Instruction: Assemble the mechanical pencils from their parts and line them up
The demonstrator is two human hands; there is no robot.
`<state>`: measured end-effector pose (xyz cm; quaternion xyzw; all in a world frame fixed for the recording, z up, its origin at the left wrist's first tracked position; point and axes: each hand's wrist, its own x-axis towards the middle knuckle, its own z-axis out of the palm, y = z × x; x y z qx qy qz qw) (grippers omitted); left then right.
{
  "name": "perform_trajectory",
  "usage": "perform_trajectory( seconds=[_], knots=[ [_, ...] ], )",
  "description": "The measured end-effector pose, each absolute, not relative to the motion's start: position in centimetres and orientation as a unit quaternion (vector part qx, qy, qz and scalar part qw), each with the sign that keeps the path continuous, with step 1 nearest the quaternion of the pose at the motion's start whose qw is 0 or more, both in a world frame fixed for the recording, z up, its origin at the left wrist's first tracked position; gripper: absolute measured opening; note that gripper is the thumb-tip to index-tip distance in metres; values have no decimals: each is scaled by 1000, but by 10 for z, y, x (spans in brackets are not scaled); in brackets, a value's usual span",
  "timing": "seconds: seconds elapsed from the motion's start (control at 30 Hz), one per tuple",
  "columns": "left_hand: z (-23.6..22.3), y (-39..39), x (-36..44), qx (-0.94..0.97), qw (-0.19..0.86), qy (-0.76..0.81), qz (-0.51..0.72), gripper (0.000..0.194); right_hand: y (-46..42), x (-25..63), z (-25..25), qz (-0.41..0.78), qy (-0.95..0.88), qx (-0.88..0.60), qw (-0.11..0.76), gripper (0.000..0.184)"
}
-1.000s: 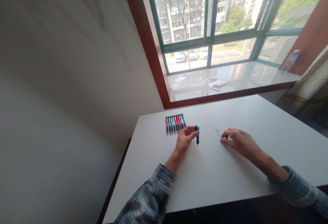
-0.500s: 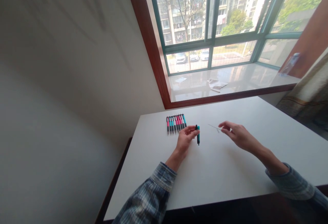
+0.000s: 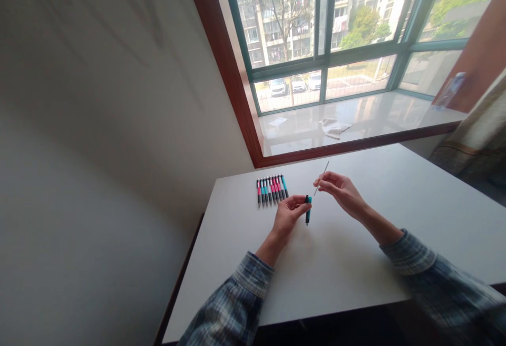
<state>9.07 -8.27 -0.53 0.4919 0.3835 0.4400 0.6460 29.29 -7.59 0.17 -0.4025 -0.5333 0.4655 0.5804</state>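
My left hand (image 3: 288, 216) grips a teal and black pen barrel (image 3: 308, 214) that stands almost upright, its lower end at or near the table. My right hand (image 3: 340, 192) pinches a thin metal pen refill (image 3: 321, 178) between its fingertips, tilted up and close to the top of the barrel, not touching it. A tight row of several red and teal pens (image 3: 272, 190) lies just beyond my left hand on the white table (image 3: 336, 277).
The table's far end meets a dark red wooden window frame (image 3: 237, 98). A white cloth (image 3: 335, 128) and a slip of paper (image 3: 278, 121) lie on the stone sill (image 3: 379, 119) behind the glass. A wall (image 3: 98, 151) runs along the left, and a curtain (image 3: 474, 130) hangs at the right.
My right hand has lifted the refill off the table and moved it up and left, towards the barrel. My left hand has stayed nearly still, holding the barrel.
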Motion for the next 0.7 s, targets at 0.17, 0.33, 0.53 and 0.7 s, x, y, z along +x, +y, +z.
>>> perform_trajectory(
  seconds=[0.17,0.33,0.53,0.7],
  knots=[
    [-5,-83,91,510,645,375,428,34,-81,291,-2,448,-536,-412,585,30],
    [-4,-83,91,508,646,375,429,34,-84,290,3,435,-571,-416,558,31],
    [-4,-83,92,501,649,368,440,33,-85,288,4,428,-642,-403,492,32],
    [-5,-78,89,448,647,356,504,33,-77,311,1,329,-678,-468,462,33]
  ],
)
